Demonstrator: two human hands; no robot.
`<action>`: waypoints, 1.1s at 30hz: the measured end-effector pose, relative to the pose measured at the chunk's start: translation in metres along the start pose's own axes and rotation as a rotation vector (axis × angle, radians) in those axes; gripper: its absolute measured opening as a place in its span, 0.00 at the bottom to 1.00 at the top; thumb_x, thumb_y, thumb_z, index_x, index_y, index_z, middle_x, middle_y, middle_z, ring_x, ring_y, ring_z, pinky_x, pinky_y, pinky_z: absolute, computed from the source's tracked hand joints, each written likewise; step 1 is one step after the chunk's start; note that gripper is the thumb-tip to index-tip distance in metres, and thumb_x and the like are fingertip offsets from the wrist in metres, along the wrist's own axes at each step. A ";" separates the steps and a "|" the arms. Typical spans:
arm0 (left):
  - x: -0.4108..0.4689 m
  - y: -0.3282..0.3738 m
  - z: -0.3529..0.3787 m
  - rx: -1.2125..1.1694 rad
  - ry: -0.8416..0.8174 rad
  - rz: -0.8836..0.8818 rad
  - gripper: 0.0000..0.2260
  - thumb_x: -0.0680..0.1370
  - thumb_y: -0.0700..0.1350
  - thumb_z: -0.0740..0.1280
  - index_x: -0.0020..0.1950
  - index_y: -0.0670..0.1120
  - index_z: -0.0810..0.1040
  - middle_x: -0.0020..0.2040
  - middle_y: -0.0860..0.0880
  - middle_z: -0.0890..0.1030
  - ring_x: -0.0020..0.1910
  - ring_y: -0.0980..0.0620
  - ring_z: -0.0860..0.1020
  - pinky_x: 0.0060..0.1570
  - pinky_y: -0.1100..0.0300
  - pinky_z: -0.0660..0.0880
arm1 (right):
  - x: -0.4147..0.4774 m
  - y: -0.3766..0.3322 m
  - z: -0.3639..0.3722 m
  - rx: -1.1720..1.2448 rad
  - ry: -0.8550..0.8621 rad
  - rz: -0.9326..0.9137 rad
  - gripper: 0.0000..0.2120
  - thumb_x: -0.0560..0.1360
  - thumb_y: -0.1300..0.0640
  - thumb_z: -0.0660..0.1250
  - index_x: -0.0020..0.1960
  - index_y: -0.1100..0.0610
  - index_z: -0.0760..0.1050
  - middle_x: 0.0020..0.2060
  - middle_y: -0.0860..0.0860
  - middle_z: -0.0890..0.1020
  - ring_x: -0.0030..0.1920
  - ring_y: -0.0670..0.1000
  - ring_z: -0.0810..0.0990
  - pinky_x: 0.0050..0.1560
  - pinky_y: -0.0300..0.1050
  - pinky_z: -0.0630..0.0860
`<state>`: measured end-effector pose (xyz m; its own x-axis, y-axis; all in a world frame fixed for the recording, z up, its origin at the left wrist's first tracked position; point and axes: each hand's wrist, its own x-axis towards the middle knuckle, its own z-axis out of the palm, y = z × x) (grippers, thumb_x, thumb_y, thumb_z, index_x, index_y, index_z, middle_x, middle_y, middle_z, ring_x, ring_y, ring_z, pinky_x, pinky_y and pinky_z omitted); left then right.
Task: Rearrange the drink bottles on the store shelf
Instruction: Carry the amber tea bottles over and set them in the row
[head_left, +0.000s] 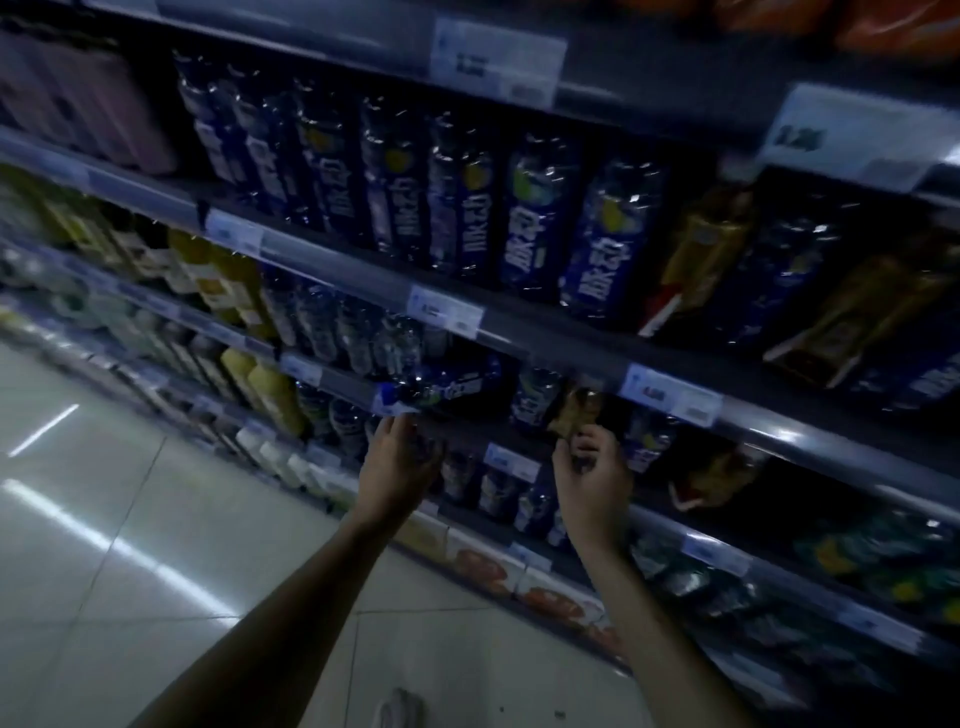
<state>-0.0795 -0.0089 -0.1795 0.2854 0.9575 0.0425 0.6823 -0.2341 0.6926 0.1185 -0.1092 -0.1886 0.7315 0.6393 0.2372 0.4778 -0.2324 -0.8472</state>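
left hand: my left hand (400, 462) has its fingers round the near end of a blue bottle (441, 387), which lies tipped on its side at the front edge of the shelf (561, 348).
right hand: my right hand (592, 467) is clamped on the lower part of a gold bottle (574, 410), close beside a blue-labelled neighbour (535, 395).
hands: well apart, one bottle each.
view: dim and smeared (i can't read a single label from my end).
risk, left: gripped by one end only, the blue bottle could pivot, slip free and drop to the floor (156, 519).
risk, right: the gold bottle sits tight in its row, so dragging it out crooked could topple the neighbour.
risk, sight: in this gloom i could misjudge a gap and catch the shelf rail.
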 end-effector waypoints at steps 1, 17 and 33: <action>0.007 -0.014 -0.003 -0.016 0.019 -0.019 0.11 0.73 0.45 0.70 0.53 0.43 0.75 0.48 0.46 0.73 0.47 0.45 0.73 0.40 0.57 0.67 | -0.001 0.001 0.018 -0.024 -0.019 0.007 0.11 0.75 0.53 0.68 0.56 0.56 0.75 0.44 0.49 0.79 0.43 0.49 0.79 0.36 0.35 0.70; 0.120 -0.124 0.044 -0.223 0.030 -0.134 0.23 0.73 0.46 0.72 0.65 0.42 0.69 0.61 0.40 0.71 0.59 0.44 0.69 0.51 0.67 0.59 | 0.005 0.079 0.174 -0.517 -0.177 -0.113 0.21 0.73 0.54 0.70 0.62 0.62 0.76 0.58 0.58 0.77 0.57 0.62 0.75 0.53 0.55 0.75; 0.118 -0.120 0.035 -0.554 0.148 -0.167 0.18 0.69 0.41 0.77 0.56 0.47 0.78 0.49 0.52 0.82 0.41 0.69 0.79 0.42 0.68 0.77 | -0.002 0.093 0.179 -0.476 -0.192 -0.116 0.20 0.71 0.58 0.71 0.62 0.62 0.75 0.55 0.59 0.75 0.57 0.63 0.72 0.53 0.58 0.74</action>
<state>-0.1044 0.1262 -0.2828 0.0802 0.9964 -0.0268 0.2459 0.0063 0.9693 0.0749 -0.0008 -0.3526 0.5797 0.7931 0.1869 0.7510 -0.4311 -0.5001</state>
